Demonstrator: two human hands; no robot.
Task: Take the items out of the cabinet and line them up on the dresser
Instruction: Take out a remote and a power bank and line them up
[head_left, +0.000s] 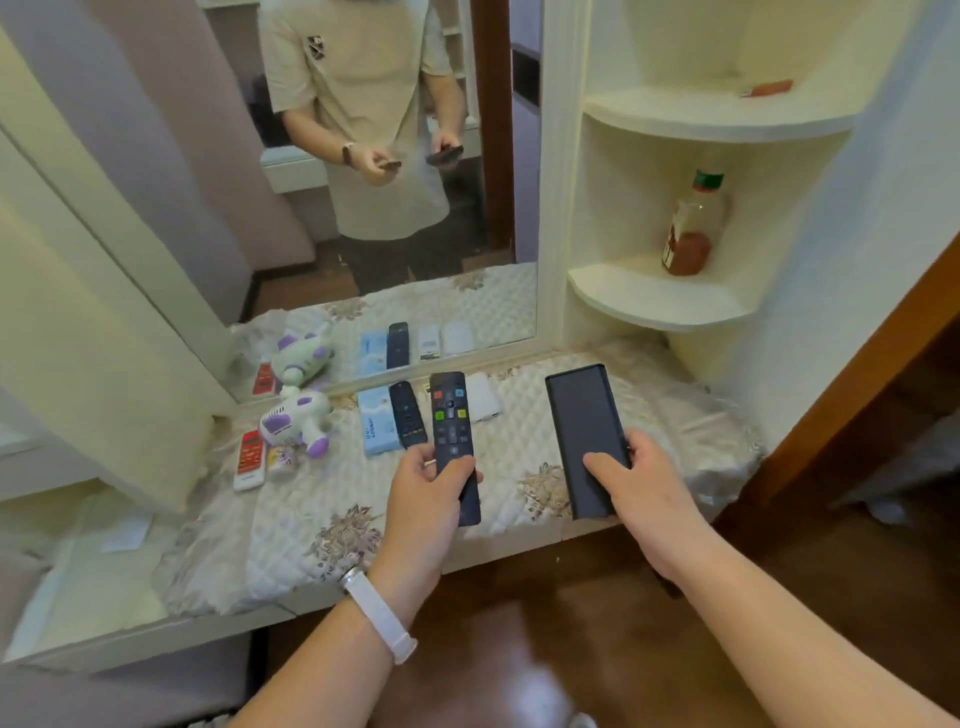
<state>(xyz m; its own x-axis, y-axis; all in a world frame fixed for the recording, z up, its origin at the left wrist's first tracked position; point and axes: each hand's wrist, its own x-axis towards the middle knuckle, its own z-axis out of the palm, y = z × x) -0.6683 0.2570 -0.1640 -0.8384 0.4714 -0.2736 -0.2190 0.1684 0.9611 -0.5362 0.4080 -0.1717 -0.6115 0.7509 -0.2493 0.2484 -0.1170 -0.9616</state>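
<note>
My left hand (426, 486) is shut on a dark remote with coloured buttons (451, 421), held above the quilted dresser top (322, 514). A flat black power bank (584, 421) is gripped at its near end by my right hand (631, 480), over the dresser's right part. Lined up along the mirror lie a red-and-white remote (249, 460), a white and purple toy (298, 421), a light blue box (376, 421), a black remote (408, 413) and a white power bank (483, 399).
A mirror (363, 182) stands behind the dresser and reflects me. Corner shelves at the right hold a bottle (693, 226) and a small red item (769, 87). A wooden door frame (852, 374) is at the right, dark wooden floor below.
</note>
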